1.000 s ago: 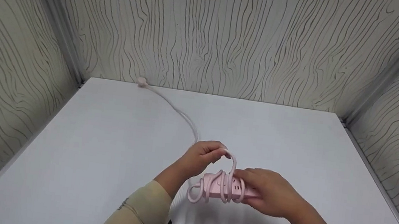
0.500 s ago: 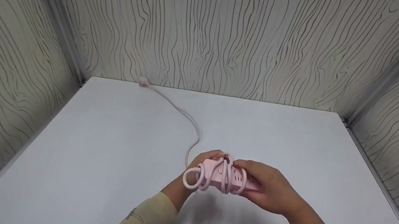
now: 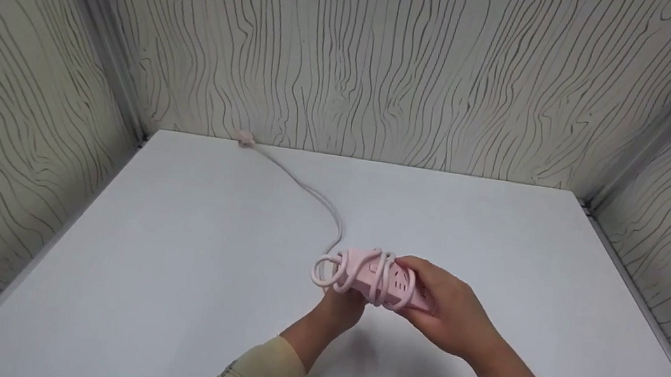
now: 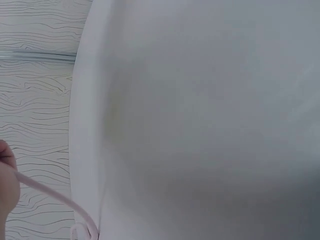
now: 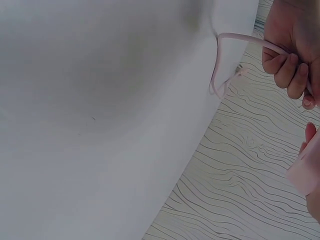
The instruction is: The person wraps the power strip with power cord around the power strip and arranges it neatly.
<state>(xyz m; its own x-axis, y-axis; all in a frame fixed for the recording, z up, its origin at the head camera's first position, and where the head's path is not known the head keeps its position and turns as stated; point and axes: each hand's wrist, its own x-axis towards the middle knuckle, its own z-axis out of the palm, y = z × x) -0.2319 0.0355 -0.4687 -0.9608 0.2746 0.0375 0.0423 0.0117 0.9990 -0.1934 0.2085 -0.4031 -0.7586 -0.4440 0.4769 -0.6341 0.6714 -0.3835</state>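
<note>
A pink power strip (image 3: pixel 368 274) with several turns of its pink cord wound round it is held above the table in the head view. My right hand (image 3: pixel 452 308) grips its right end, thumb on top. Partly hidden under the strip's left end is my left hand (image 3: pixel 341 311). In the right wrist view the left hand (image 5: pixel 290 62) shows curled fingers gripping the cord (image 5: pixel 245 37); the strip's end (image 5: pixel 305 172) is at the edge there. The cord's unwound stretch (image 3: pixel 309 190) runs over the table to the plug (image 3: pixel 245 139) at the back edge.
The white table (image 3: pixel 187 247) is enclosed by wood-grain patterned panels (image 3: pixel 326 53) at the back and both sides. Grey metal posts (image 3: pixel 103 45) stand at the back corners.
My left hand has come down from above the strip, drawing the cord over its far side and underneath. The right hand has lifted and tilted the strip slightly.
</note>
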